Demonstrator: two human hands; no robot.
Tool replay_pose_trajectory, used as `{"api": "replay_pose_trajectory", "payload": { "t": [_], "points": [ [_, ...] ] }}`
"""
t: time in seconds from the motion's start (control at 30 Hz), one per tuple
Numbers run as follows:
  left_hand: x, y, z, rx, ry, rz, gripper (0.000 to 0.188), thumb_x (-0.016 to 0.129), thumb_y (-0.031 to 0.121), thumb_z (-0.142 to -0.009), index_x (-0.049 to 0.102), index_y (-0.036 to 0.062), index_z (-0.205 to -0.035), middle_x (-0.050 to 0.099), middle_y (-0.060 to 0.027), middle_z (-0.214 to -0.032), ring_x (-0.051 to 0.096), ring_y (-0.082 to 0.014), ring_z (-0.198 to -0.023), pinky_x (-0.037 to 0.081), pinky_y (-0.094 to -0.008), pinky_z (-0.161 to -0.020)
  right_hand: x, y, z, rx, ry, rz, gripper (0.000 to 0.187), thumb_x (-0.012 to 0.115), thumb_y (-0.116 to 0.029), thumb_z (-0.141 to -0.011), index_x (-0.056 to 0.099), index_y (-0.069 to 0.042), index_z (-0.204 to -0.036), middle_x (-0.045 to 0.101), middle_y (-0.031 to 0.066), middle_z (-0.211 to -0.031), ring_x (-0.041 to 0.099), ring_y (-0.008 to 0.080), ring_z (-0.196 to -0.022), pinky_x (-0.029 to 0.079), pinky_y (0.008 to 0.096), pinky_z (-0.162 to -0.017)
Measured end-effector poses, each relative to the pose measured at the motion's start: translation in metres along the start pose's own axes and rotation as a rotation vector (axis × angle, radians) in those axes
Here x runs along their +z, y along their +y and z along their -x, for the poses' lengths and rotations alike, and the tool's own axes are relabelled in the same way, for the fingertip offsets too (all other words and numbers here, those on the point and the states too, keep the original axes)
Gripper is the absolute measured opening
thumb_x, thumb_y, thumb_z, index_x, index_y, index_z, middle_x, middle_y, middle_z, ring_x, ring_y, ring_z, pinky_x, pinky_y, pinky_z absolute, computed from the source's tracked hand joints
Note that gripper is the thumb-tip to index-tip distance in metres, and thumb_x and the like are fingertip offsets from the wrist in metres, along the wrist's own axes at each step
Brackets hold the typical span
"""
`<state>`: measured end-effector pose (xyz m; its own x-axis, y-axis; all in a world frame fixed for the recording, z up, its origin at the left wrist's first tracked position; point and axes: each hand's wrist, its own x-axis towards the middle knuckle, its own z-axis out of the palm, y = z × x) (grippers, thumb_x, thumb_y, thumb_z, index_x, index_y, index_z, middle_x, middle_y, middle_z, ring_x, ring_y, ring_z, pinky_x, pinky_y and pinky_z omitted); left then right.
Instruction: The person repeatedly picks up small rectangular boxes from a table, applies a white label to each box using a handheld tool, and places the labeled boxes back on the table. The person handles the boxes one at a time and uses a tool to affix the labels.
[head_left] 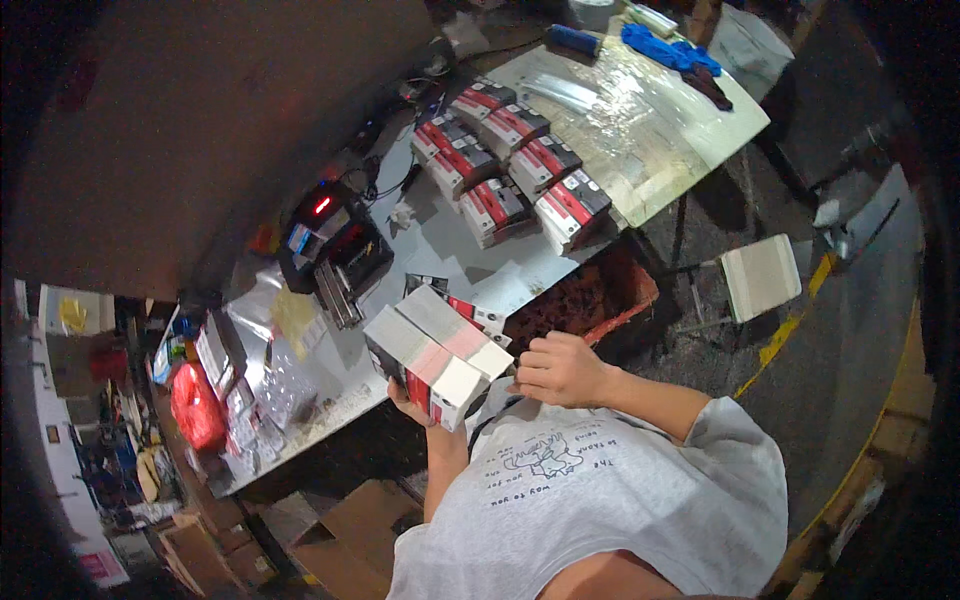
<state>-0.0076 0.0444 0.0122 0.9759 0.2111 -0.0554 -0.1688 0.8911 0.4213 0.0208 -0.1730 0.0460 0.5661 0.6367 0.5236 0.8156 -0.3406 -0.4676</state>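
Observation:
My left hand [408, 404] is wrapped round the lower left side of two thick stacks of printed cards or flat sleeves [440, 350]. The stacks lie side by side, tilted, with pale edges crossed by a reddish band. My right hand [563, 370] is closed, its fingers curled just right of the stacks' near end. Whether something thin is pinched in it, I cannot make out. Under the held stacks, a few loose black, red and white printed pieces [478, 314] lie on the table [510, 285].
Several red, black and white stacks [495, 205] stand in rows on the table. Left of them is a black machine with a red lit display [335, 240]. A red-orange bin [632, 285] sits below the table edge. A red plastic bag [198, 405] and a stool [762, 280] flank the area.

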Motion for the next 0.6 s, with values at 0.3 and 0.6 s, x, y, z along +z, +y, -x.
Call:
{"api": "replay_pose_trajectory", "payload": {
  "t": [0.3,0.6],
  "points": [
    [0.020,0.012,-0.051,-0.225,-0.194,0.343,0.062,0.060,0.041,-0.074,0.043,0.0132,-0.126,0.046,-0.0068,-0.126,0.039,-0.0212,-0.120,0.031,-0.0429,-0.095,0.016,-0.005,0.017,0.009,-0.088,0.142,0.016,0.061,-0.026,-0.077,0.054,-0.014,-0.070,0.052,0.0006,-0.071,0.054,0.0165,-0.066,0.042,0.0293,-0.054],
    [0.038,0.031,-0.049,0.153,-0.123,0.036,0.054,0.049,0.043,-0.082,0.045,0.0107,-0.125,0.048,-0.0086,-0.124,0.045,-0.0240,-0.115,0.036,-0.0441,-0.093,-0.061,0.006,-0.029,-0.067,0.261,-0.333,0.029,0.067,-0.004,-0.067,0.044,-0.007,-0.050,0.041,0.0046,-0.053,0.041,0.0213,-0.049,0.030,0.0334,-0.044]
  ]
}}
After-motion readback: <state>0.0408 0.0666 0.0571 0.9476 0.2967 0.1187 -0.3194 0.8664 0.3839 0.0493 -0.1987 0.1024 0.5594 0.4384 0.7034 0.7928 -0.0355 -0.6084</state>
